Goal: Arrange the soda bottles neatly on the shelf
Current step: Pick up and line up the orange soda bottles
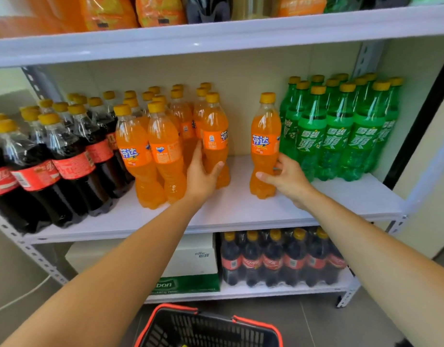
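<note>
On the white middle shelf (241, 209) stand three groups of bottles: dark cola bottles (66, 159) at the left, orange soda bottles (151, 151) in the middle, green soda bottles (341, 136) at the right. My left hand (201, 176) grips the lower part of an orange bottle (216, 136) at the right edge of the orange group. My right hand (288, 179) grips a single orange bottle (264, 146) that stands upright on the shelf, just left of the green bottles. A gap of bare shelf lies between the two held bottles.
A red and black shopping basket (208, 329) sits on the floor below me. The bottom shelf holds a wrapped pack of cola bottles (281, 259) and white and green boxes (191, 266). The top shelf (216, 33) carries orange and dark packs.
</note>
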The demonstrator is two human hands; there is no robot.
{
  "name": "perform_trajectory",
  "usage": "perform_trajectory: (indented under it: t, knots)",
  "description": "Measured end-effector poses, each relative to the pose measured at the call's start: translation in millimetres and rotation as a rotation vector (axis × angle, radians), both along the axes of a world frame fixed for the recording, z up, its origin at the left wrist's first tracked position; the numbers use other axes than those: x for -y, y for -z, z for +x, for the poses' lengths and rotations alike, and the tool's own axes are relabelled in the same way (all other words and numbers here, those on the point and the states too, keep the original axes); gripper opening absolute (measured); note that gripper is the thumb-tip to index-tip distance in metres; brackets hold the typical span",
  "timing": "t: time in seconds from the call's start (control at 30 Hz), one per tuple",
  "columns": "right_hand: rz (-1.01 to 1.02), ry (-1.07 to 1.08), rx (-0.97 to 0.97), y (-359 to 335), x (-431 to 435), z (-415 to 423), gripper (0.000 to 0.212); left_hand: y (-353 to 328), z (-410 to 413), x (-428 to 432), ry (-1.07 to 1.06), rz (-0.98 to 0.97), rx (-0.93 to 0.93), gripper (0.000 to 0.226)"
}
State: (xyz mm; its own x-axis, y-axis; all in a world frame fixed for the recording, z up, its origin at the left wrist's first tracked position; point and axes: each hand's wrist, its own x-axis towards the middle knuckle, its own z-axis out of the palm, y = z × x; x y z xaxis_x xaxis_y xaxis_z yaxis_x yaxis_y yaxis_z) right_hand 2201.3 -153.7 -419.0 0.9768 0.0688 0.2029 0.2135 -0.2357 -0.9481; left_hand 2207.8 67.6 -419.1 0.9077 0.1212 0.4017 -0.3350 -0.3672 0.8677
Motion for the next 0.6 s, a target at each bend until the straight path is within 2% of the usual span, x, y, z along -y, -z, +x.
perform_trajectory:
  t: [0.1, 0.2, 0.27, 0.33, 0.4, 0.6]
  knots:
    - [0.006, -0.093, -0.026, -1, -9, 2, 0.043, 16, -28, -3, -0.011, -0.051, 0.01, 0.075]
    - [0.035, -0.219, -0.066, 0, -34, 2, 0.052, 37, -65, -16, -0.211, 0.014, 0.261, 0.052]
    - [0.055, -0.26, -0.067, 4, -54, 2, 0.053, 43, -78, -31, -0.386, 0.073, 0.374, 0.05]
    - [0.097, -0.276, -0.048, 8, -72, 4, 0.051, 41, -77, -47, -0.479, 0.104, 0.323, 0.063]
    - [0.132, -0.275, -0.03, 12, -86, 5, 0.044, 37, -71, -58, -0.466, 0.117, 0.224, 0.072]
    - [0.211, -0.216, 0.043, 20, -121, 3, 0.043, 42, -64, -71, -0.432, 0.115, 0.257, 0.073]
